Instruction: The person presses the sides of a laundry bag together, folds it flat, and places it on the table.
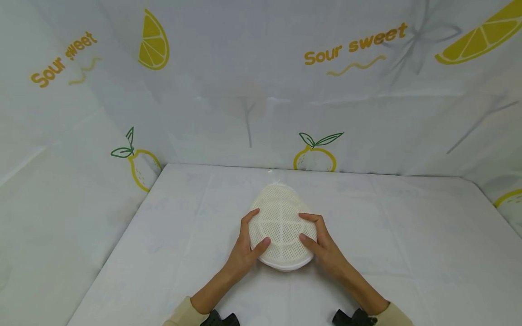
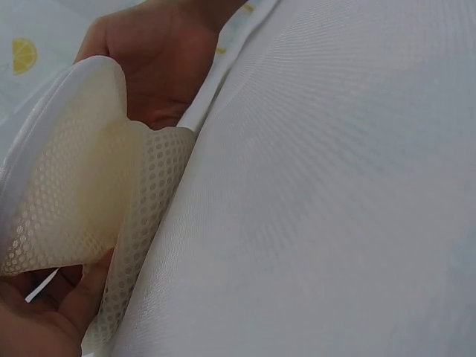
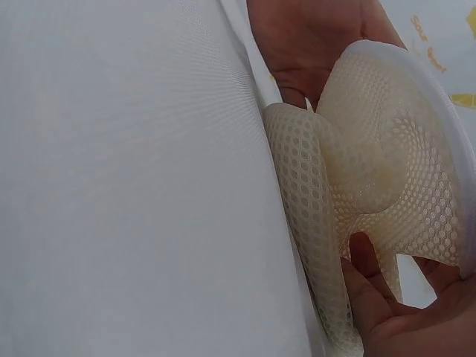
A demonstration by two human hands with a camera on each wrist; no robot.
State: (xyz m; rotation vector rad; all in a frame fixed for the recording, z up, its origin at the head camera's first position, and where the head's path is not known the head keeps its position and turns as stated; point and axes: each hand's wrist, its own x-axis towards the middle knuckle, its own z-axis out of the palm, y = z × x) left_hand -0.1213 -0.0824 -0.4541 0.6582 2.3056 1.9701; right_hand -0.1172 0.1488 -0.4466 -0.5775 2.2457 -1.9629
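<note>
A cream mesh laundry bag [image 1: 281, 222] with white trim stands tilted over the middle of the table, its rounded narrow end pointing away. My left hand [image 1: 244, 253] grips its left side, thumb and index finger on the upper face. On the opposite side my right hand [image 1: 324, 246] holds it the same way. Seen from the left wrist, the mesh bag [image 2: 67, 193] bulges, and a folded mesh layer lies against the white cloth. In the right wrist view the fingers of my right hand [image 3: 409, 320] reach under the mesh bag [image 3: 439, 186]; some fingertips are hidden.
A white cloth [image 1: 163, 271] covers the table. Behind it and at the sides hangs a pale curtain [image 1: 212, 127] with lemon prints and lettering. Dark wrist-camera mounts [image 1: 352, 318] sit beside both sleeves at the near edge.
</note>
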